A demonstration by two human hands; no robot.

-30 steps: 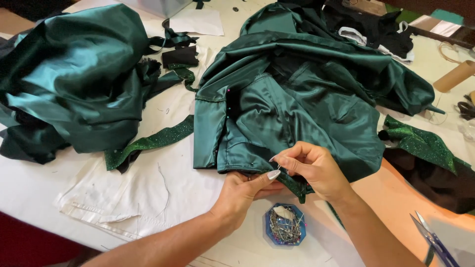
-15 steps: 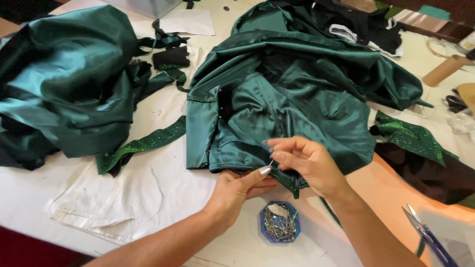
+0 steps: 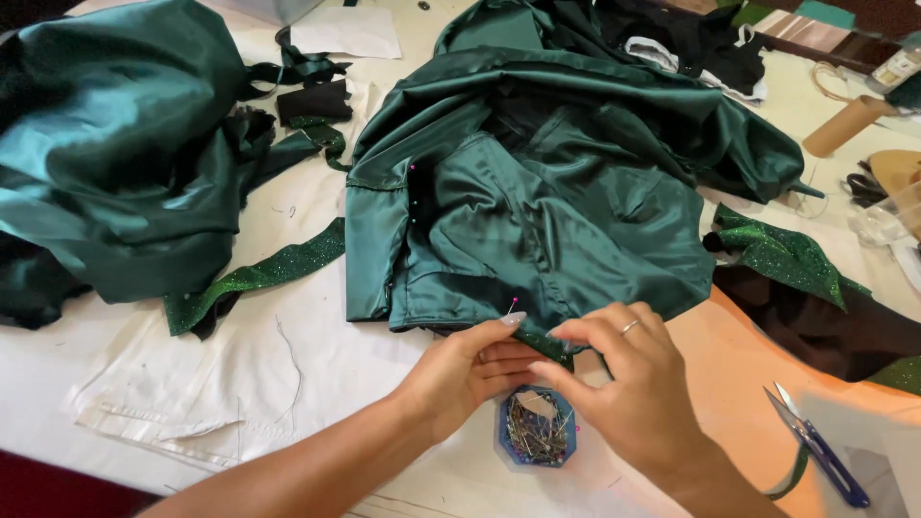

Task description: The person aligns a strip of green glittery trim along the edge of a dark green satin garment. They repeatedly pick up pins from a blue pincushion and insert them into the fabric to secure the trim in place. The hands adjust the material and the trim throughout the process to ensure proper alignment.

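Both hands pinch the hem of the green satin garment (image 3: 537, 221) on the bench (image 3: 317, 374): left hand (image 3: 470, 369) and right hand (image 3: 624, 384) closed on the fabric. A blue pin box (image 3: 535, 427) sits just below them (pink-headed pin (image 3: 513, 300) at the hem).

A dark green satin garment (image 3: 537, 206) lies spread on the white-covered table (image 3: 317, 374); the left hand (image 3: 470, 369) presses its lower hem, a pink-headed pin (image 3: 511, 303) standing just above the fingertips; the right hand (image 3: 628, 379) pinches the same hem beside it; a blue octagonal pin box (image 3: 537, 429) sits just below both hands; blue-handled snips (image 3: 815, 446) lie to the right; a heap of green satin (image 3: 115, 153) fills the left, a glittery green strip (image 3: 254, 278) beside it.
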